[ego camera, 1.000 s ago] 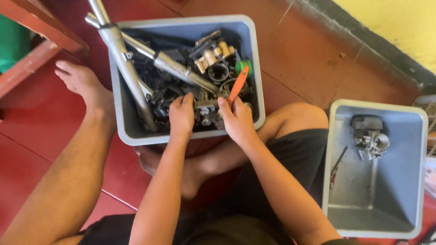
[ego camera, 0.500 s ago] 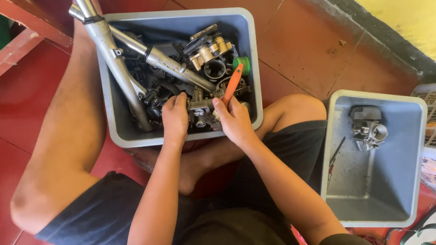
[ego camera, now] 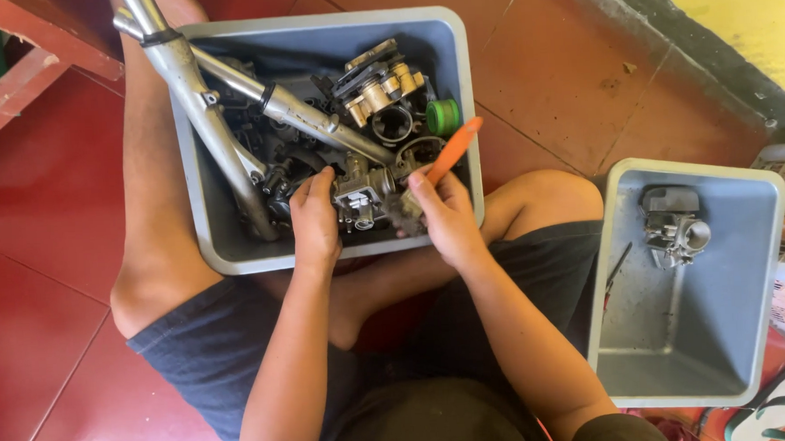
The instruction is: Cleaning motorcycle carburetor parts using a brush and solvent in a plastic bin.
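Both hands pretty much same spot as b4, left hand (ego camera: 315, 217) grip closed on small metal carb part (ego camera: 359, 198) in grey bin (ego camera: 341, 247), right hand (ego camera: 441, 214) grip holding orange-handled brush (ego camera: 450, 154) just right of it, fork tubes (ego camera: 229, 104) up-left, 2nd grey bin (ego camera: 769, 257) w/ carb (ego camera: 672, 224) far right

My bin (ego camera: 200, 229) is crowded: fork tubes (ego camera: 221, 122) slant across its left, a caliper (ego camera: 378, 89) and green spool (ego camera: 444, 117) fill the far right. The second bin (ego camera: 764, 231) beside my knee lies mostly bare below its carburetor (ego camera: 675, 226).
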